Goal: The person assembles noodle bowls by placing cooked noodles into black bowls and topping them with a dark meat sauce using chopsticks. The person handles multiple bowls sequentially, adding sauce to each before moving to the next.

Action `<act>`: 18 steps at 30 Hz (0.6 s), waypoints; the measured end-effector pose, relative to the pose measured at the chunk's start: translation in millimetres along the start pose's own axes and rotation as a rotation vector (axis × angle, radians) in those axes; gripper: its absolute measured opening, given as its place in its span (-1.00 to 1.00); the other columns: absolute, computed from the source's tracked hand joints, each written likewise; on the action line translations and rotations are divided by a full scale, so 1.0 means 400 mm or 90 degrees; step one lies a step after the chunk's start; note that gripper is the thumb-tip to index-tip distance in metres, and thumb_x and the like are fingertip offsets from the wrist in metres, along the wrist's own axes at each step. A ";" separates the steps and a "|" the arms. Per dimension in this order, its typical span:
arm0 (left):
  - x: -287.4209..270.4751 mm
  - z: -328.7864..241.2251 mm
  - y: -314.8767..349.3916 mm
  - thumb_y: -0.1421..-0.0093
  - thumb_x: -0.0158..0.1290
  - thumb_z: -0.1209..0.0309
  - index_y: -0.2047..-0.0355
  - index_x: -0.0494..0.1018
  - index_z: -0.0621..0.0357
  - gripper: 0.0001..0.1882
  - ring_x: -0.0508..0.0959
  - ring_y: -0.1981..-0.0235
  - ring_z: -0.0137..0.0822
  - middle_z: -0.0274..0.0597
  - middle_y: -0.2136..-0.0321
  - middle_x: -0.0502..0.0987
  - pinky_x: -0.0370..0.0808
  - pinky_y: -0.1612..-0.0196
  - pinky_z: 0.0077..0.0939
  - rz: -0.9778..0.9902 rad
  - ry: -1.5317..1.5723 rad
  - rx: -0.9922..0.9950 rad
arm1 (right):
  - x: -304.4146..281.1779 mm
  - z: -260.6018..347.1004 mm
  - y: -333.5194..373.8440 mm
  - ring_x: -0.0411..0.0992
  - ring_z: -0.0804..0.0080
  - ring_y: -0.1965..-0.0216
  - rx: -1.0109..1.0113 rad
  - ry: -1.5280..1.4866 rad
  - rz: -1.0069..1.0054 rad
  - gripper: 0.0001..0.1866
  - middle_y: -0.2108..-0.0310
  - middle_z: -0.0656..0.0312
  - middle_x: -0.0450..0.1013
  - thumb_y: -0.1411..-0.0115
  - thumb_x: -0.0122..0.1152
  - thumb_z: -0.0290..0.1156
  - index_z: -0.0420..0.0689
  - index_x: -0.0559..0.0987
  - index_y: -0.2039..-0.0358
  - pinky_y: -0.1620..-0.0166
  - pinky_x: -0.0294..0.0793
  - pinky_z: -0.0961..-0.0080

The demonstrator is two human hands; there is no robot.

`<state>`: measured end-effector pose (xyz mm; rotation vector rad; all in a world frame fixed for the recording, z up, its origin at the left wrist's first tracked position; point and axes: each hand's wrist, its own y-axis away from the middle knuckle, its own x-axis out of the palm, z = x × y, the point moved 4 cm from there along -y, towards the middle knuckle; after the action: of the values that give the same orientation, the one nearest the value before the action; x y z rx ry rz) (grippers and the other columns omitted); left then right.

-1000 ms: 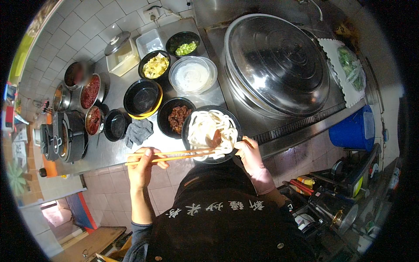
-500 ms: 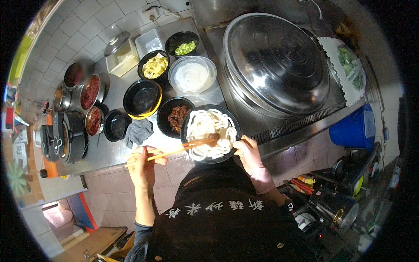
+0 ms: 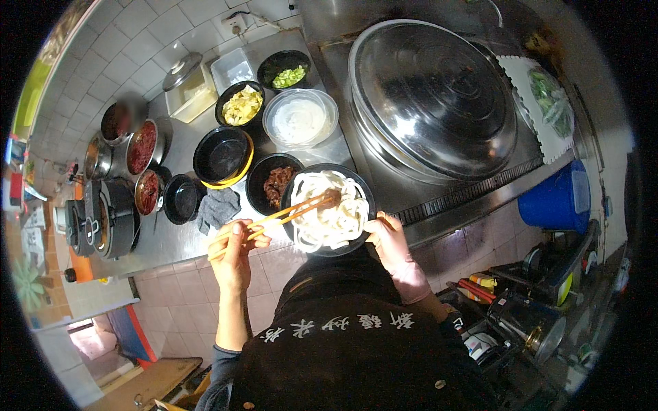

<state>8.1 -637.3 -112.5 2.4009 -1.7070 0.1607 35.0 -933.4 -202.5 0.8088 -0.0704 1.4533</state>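
My left hand (image 3: 236, 255) is closed around a pair of wooden chopsticks (image 3: 288, 213). Their tips reach over thick white noodles (image 3: 346, 222) and hold a dark brown piece of what looks like meat (image 3: 332, 197). My right hand (image 3: 391, 246), partly in a pale glove or sleeve, grips the right edge of the black bowl (image 3: 371, 204) that contains the noodles. Just left of it stands another black bowl (image 3: 255, 190) with chunks of brown meat (image 3: 279, 185). A grey cloth (image 3: 219, 209) lies on the counter near my left hand.
Behind are stacked black bowls (image 3: 221, 152), a clear lidded tub (image 3: 300, 119), and bowls of yellow-green pieces (image 3: 242, 107) and chopped greens (image 3: 288, 77). A big domed steel lid (image 3: 432, 96) covers the right side. Metal bowls of red food (image 3: 142, 147) stand left; a blue bucket (image 3: 552, 202) stands right.
The left hand has shifted slightly right and up. The chopstick tips, with the brown piece, have risen toward the far part of the noodles. My right hand and the bowl stay nearly still.
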 end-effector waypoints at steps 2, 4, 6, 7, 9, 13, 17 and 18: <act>-0.001 -0.011 0.009 -0.34 -0.02 0.33 0.19 0.47 0.35 -0.73 0.62 0.51 -0.20 0.04 0.37 0.59 0.58 0.45 -0.41 -0.006 -0.033 0.026 | 0.002 0.004 0.003 0.49 0.61 0.42 0.008 -0.011 0.004 -0.94 0.41 0.32 0.52 -0.15 0.13 -0.58 -0.13 0.54 0.39 0.38 0.48 0.70; -0.011 -0.017 0.017 -0.34 -0.02 0.33 0.17 0.47 0.34 -0.73 0.61 0.52 -0.19 0.05 0.36 0.59 0.57 0.47 -0.41 -0.009 -0.027 0.028 | 0.009 0.010 0.009 0.49 0.60 0.40 0.012 -0.015 0.004 -0.94 0.40 0.31 0.52 -0.15 0.12 -0.58 -0.13 0.53 0.39 0.36 0.49 0.68; -0.025 -0.026 0.017 -0.33 -0.01 0.32 0.18 0.47 0.33 -0.73 0.60 0.54 -0.19 0.04 0.36 0.58 0.56 0.49 -0.42 -0.015 0.002 0.033 | 0.017 0.015 0.014 0.49 0.59 0.38 0.013 -0.011 0.000 -0.93 0.40 0.30 0.52 -0.13 0.12 -0.58 -0.13 0.53 0.39 0.34 0.49 0.66; -0.036 -0.037 0.016 -0.35 -0.05 0.31 0.19 0.46 0.33 -0.73 0.59 0.55 -0.23 0.02 0.36 0.58 0.56 0.47 -0.45 -0.028 0.004 0.038 | 0.010 0.011 0.013 0.49 0.57 0.36 0.005 0.000 0.002 -0.95 0.40 0.31 0.51 -0.13 0.13 -0.56 -0.14 0.53 0.39 0.32 0.51 0.63; -0.097 -0.039 0.001 -0.36 -0.06 0.33 0.19 0.45 0.38 -0.71 0.62 0.50 -0.22 0.04 0.35 0.58 0.61 0.39 -0.40 -0.074 0.068 0.077 | -0.028 -0.001 0.009 0.48 0.55 0.32 -0.009 0.024 0.006 -0.97 0.39 0.31 0.49 -0.14 0.13 -0.52 -0.15 0.52 0.39 0.27 0.54 0.56; -0.187 -0.012 -0.035 -0.37 -0.07 0.31 0.19 0.45 0.34 -0.72 0.62 0.46 -0.30 -0.04 0.34 0.58 0.61 0.33 -0.47 -0.218 0.028 0.099 | -0.077 0.000 0.014 0.47 0.57 0.38 -0.035 -0.023 -0.074 -0.96 0.42 0.33 0.47 -0.12 0.15 -0.55 -0.13 0.51 0.40 0.29 0.52 0.58; -0.207 0.071 -0.025 -0.36 -0.03 0.31 0.18 0.45 0.36 -0.71 0.63 0.45 -0.24 0.01 0.35 0.58 0.62 0.32 -0.43 -0.205 0.029 0.030 | -0.133 -0.010 -0.001 0.44 0.60 0.44 -0.072 -0.007 -0.131 -0.94 0.46 0.35 0.45 -0.10 0.16 -0.56 -0.10 0.51 0.41 0.32 0.48 0.61; -0.202 0.080 -0.015 -0.36 -0.03 0.31 0.18 0.45 0.37 -0.71 0.63 0.47 -0.24 0.01 0.36 0.58 0.62 0.33 -0.44 -0.213 0.019 0.021 | -0.130 -0.008 -0.002 0.43 0.60 0.44 -0.069 -0.022 -0.136 -0.94 0.47 0.35 0.45 -0.10 0.16 -0.55 -0.10 0.50 0.41 0.33 0.48 0.61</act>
<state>-13.5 -567.8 -160.0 2.6494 -1.2741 0.1747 25.9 -975.7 -231.5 0.7299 -0.0855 1.2232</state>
